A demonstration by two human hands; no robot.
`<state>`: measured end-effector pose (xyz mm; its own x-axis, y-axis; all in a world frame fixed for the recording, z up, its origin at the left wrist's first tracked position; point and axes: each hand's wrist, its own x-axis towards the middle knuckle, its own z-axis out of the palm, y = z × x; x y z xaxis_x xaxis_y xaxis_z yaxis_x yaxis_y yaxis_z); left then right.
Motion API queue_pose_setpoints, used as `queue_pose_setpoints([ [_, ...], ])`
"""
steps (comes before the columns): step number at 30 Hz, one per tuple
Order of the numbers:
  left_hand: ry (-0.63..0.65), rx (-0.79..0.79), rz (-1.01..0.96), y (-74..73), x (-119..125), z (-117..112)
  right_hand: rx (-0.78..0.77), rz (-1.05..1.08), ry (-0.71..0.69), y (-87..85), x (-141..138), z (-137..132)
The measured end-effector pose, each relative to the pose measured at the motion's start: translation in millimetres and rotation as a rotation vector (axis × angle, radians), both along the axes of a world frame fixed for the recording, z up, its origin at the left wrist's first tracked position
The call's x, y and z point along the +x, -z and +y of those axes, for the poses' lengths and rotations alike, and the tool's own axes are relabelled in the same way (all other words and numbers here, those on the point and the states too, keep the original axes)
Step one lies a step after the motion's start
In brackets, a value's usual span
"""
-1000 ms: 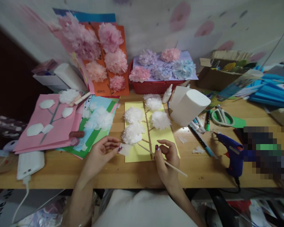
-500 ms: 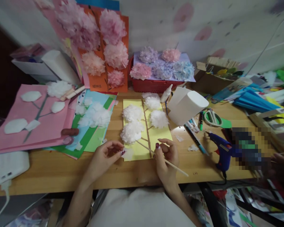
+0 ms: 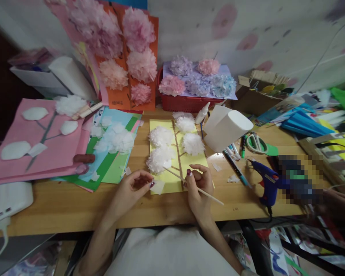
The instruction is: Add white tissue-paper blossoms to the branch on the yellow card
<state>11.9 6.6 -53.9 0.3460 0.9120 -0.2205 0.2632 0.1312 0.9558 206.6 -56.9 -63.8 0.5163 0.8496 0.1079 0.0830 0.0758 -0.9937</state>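
So it's a wooden desk [image 3: 74,214] shoved against a patterned wall [image 3: 189,27], craft stuff everywhere. The yellow sheet [image 3: 171,186] lies flat right in front of the person, and I'd call it mostly done: four fluffy white puffs [image 3: 192,143] on it, while the brown stem [image 3: 177,151] still shows plain lower down. Lower-left puff looks like the unfinished one imo, and there's a heap of loose white squares [image 3: 115,138] off to the left. Left hand [image 3: 133,189] has a tissue square [image 3: 158,187] pinched at the fingertips; right hand [image 3: 199,188] grips a thin stick [image 3: 208,194], tip touching that lower-left puff. Versus half a second ago, the stick sits slightly farther up, and the pale bit by its tip now blends into the puff.
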Motion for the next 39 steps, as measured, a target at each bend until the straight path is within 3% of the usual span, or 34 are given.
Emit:
queue_pose_setpoints([
  [7,-0.029,0.034,0.027,-0.1,17,1,0.019,-0.023,-0.005,4.5,0,4],
  [18,-0.166,0.267,0.209,3.9,46,13,0.085,0.019,-0.021,-8.1,10,-6],
  [25,-0.167,0.354,0.245,8.1,42,11,0.004,-0.124,-0.087,-1.1,9,-2],
  [33,-0.097,0.716,0.52,22.4,21,-1,0.039,-0.351,-0.062,-17.7,1,2],
  [39,0.026,0.724,0.697,30.4,14,0,0.017,-0.504,-0.146,-15.9,-8,4],
])
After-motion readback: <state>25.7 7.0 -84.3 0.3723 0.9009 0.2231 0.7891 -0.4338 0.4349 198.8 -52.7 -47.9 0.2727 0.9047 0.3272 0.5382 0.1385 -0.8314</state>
